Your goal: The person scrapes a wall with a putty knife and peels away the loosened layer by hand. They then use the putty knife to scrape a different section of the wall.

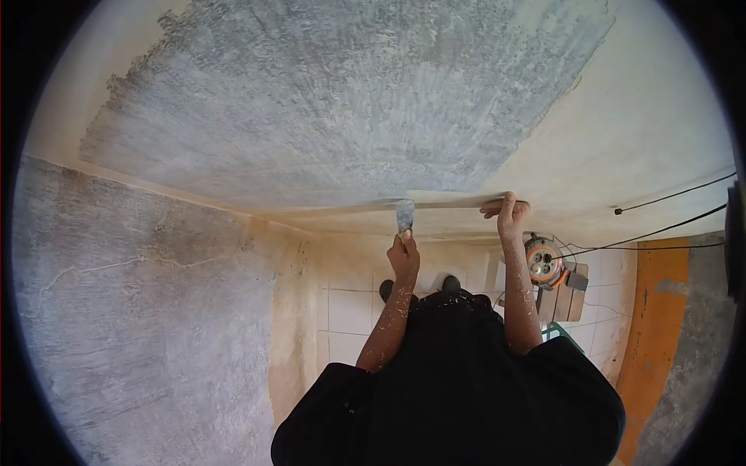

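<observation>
My left hand [404,253] is closed round the handle of a scraper [405,213]. The scraper's flat, grey-stained blade points up against the wall, at the lower edge of the rough grey patch [350,101]. To its right, my right hand [510,217] is raised to the cream wall surface [622,116], its fingers apart beside a thin brownish edge or strip [458,205]. Whether its fingers press or pinch that edge is unclear. Pale flakes are scattered over both forearms.
A round orange-rimmed cable reel [543,261] stands by a small wooden stool [561,301] on the tiled floor [342,311]. Black cables [668,227] cross at the right. Another rough grey wall [148,311] is at left, an orange band [657,311] at right.
</observation>
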The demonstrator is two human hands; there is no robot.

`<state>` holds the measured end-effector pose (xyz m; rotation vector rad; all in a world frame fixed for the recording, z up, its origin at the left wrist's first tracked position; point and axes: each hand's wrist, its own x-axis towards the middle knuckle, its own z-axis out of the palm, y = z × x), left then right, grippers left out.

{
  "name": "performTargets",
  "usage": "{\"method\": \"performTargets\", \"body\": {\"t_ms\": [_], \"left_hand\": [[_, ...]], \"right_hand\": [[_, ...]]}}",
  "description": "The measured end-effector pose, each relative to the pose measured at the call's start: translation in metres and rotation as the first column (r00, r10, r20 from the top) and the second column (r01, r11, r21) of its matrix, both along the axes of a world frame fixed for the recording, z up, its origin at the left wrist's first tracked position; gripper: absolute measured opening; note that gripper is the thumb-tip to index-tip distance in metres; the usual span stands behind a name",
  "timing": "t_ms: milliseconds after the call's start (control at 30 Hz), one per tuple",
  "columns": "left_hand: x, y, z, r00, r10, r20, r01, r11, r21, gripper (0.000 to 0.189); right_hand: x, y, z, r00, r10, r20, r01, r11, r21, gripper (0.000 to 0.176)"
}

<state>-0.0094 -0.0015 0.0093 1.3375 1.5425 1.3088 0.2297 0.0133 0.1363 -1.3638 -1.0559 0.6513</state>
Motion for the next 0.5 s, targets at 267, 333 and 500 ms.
{"method": "performTargets", "body": {"t_ms": [267, 333, 500], "left_hand": [[0.000, 0.003, 0.007, 0.999, 0.012, -0.039, -0.009, 0.996, 0.086, 0.040], [-0.004, 0.006, 0.011, 0.998, 0.017, -0.066, -0.016, 1.000, 0.004, 0.042], [0.006, 0.023, 0.049, 0.996, -0.030, -0.081, 0.043, 0.986, 0.162, 0.036]], "right_hand": [[0.001, 0.001, -0.005, 0.998, -0.031, 0.049, 0.030, 1.000, 0.007, 0.072], [0.000, 0.004, -0.004, 0.996, -0.040, 0.083, 0.039, 0.999, 0.014, 0.071], [-0.001, 0.003, -0.008, 0.999, -0.030, 0.028, 0.030, 0.999, 0.024, 0.070]]}}
